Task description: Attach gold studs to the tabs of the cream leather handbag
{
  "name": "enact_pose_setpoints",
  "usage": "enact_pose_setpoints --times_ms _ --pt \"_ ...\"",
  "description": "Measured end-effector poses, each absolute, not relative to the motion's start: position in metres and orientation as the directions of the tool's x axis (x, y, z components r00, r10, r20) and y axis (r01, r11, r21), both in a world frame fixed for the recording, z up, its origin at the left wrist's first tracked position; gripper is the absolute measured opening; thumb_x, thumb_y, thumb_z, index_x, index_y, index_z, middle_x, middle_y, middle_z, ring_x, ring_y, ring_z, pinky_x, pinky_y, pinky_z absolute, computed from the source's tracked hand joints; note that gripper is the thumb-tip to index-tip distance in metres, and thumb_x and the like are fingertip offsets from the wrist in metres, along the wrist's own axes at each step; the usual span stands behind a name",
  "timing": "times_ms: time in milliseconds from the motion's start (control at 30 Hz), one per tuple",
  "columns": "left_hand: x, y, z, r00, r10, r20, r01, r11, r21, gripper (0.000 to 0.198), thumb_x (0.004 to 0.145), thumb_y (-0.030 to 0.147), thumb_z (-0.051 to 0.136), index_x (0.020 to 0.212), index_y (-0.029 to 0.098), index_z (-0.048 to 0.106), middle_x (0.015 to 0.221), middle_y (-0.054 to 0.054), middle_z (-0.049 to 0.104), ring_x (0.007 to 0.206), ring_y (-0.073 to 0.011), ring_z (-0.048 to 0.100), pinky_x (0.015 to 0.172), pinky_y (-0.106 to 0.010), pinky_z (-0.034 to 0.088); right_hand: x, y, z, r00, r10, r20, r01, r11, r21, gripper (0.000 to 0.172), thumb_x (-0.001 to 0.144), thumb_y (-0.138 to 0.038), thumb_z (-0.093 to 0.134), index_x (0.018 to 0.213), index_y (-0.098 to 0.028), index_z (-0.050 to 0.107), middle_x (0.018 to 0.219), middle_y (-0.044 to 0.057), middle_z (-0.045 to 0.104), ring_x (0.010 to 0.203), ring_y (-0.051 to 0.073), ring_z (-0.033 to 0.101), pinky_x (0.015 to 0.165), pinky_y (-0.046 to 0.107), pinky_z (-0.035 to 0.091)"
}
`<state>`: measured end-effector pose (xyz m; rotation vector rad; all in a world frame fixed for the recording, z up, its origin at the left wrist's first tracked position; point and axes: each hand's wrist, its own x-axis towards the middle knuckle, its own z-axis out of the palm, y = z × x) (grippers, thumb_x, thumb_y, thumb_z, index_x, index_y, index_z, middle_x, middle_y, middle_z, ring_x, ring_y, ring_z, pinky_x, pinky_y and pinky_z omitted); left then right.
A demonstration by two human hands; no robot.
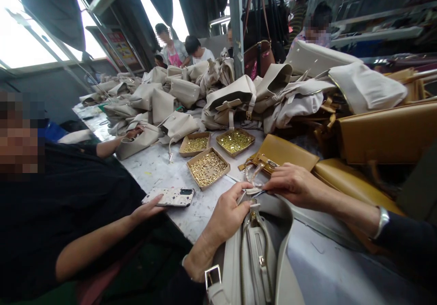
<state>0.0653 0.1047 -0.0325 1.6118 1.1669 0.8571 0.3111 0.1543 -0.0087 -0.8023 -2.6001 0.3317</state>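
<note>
A light grey handbag (235, 255) lies in front of me with its zippers and inner pocket showing. My left hand (228, 211) is closed on the far end of the bag, thumb and fingers pinching its edge. Opposite it, my right hand (290, 184) pinches a pale strip at the same end; the exact piece between the fingertips is too small to make out. A gold buckle (213, 277) hangs on a strap beside my left wrist. Just beyond my hands lies a mustard handbag (290, 152) with a clear-wrapped handle.
Cardboard trays of small gold metal parts (208, 167) stand past my left hand. Grey bags (184, 93) are heaped behind them, mustard bags (389, 134) at right. A co-worker at left holds a speckled phone (170, 196) over the table edge. Other people sit farther back.
</note>
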Motion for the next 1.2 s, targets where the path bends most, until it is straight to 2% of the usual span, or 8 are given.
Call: enact_pose_setpoints --times_ms 200,333,433,567,733,800,967,1200 --pt "0.073 0.101 -0.025 0.229 0.972 0.042 0.367 -0.126 0.922 0.038 0.080 0.009 0.061 0.115 0.019 0.071 0.114 -0.002 0.076 0.109 -0.0202 0.068 0.101 -0.028 0.049 0.310 0.154 -0.010 -0.765 0.560 0.317 0.487 0.826 -0.283 0.023 0.102 -0.027 0.053 0.104 -0.025 0.076 0.080 0.004 0.072 0.078 0.017 0.064 0.071 0.030 0.034" --pt "0.077 0.098 -0.026 0.197 0.979 0.058 0.446 -0.142 0.883 0.042 0.079 0.009 0.059 0.116 0.023 0.072 0.115 0.000 0.076 0.108 -0.0207 0.069 0.098 -0.028 0.050 0.314 0.160 -0.018 -0.770 0.547 0.327 0.450 0.830 -0.328 0.024 0.102 -0.028 0.053 0.104 -0.024 0.077 0.079 0.005 0.072 0.077 0.017 0.065 0.070 0.029 0.036" --pt "0.081 0.097 -0.030 0.172 0.982 0.073 0.516 -0.153 0.843 0.045 0.077 0.009 0.059 0.118 0.025 0.071 0.114 0.000 0.077 0.104 -0.0221 0.071 0.095 -0.029 0.052 0.313 0.164 -0.027 -0.767 0.578 0.280 0.407 0.775 -0.484 0.024 0.101 -0.032 0.056 0.103 -0.022 0.078 0.081 0.006 0.074 0.078 0.018 0.067 0.073 0.029 0.042" --pt "0.086 0.097 -0.034 0.211 0.971 0.110 0.508 -0.205 0.837 0.044 0.075 0.006 0.058 0.114 0.022 0.073 0.110 -0.002 0.078 0.104 -0.0236 0.070 0.095 -0.031 0.053 0.297 0.167 -0.023 -0.728 0.669 0.151 0.261 0.474 -0.841 0.036 0.101 -0.045 0.055 0.106 -0.017 0.077 0.083 0.005 0.076 0.075 0.017 0.068 0.067 0.026 0.049" --pt "0.081 0.096 -0.033 0.177 0.977 0.116 0.377 -0.176 0.909 0.041 0.086 0.012 0.059 0.126 0.020 0.067 0.120 -0.005 0.075 0.115 -0.0225 0.067 0.102 -0.031 0.051 0.282 0.168 0.013 -0.759 0.636 0.136 0.181 0.407 -0.895 0.033 0.099 -0.043 0.060 0.105 -0.015 0.077 0.089 0.005 0.076 0.083 0.018 0.068 0.073 0.027 0.052" --pt "0.078 0.096 -0.032 0.186 0.976 0.114 0.358 -0.175 0.917 0.038 0.089 0.015 0.058 0.126 0.021 0.067 0.121 -0.004 0.074 0.116 -0.0221 0.067 0.103 -0.031 0.050 0.285 0.167 0.027 -0.760 0.625 0.176 0.204 0.487 -0.849 0.032 0.102 -0.040 0.056 0.106 -0.016 0.077 0.090 0.006 0.075 0.082 0.018 0.068 0.073 0.027 0.051" --pt "0.077 0.099 -0.031 0.175 0.982 0.077 0.360 -0.137 0.923 0.039 0.085 0.013 0.061 0.123 0.021 0.069 0.120 -0.002 0.075 0.113 -0.0212 0.069 0.102 -0.030 0.052 0.306 0.154 0.031 -0.837 0.507 0.208 0.352 0.789 -0.504 0.025 0.104 -0.028 0.052 0.113 -0.025 0.075 0.095 0.006 0.071 0.082 0.016 0.064 0.073 0.028 0.044" --pt "0.076 0.101 -0.037 0.167 0.983 0.074 0.377 -0.133 0.917 0.047 0.085 0.013 0.059 0.130 0.019 0.068 0.126 -0.004 0.074 0.118 -0.0212 0.068 0.108 -0.032 0.049 0.316 0.124 0.009 -0.723 0.651 0.230 0.634 0.758 -0.151 0.030 0.096 -0.015 0.057 0.116 -0.031 0.073 0.080 0.003 0.067 0.072 0.018 0.059 0.066 0.031 0.035"
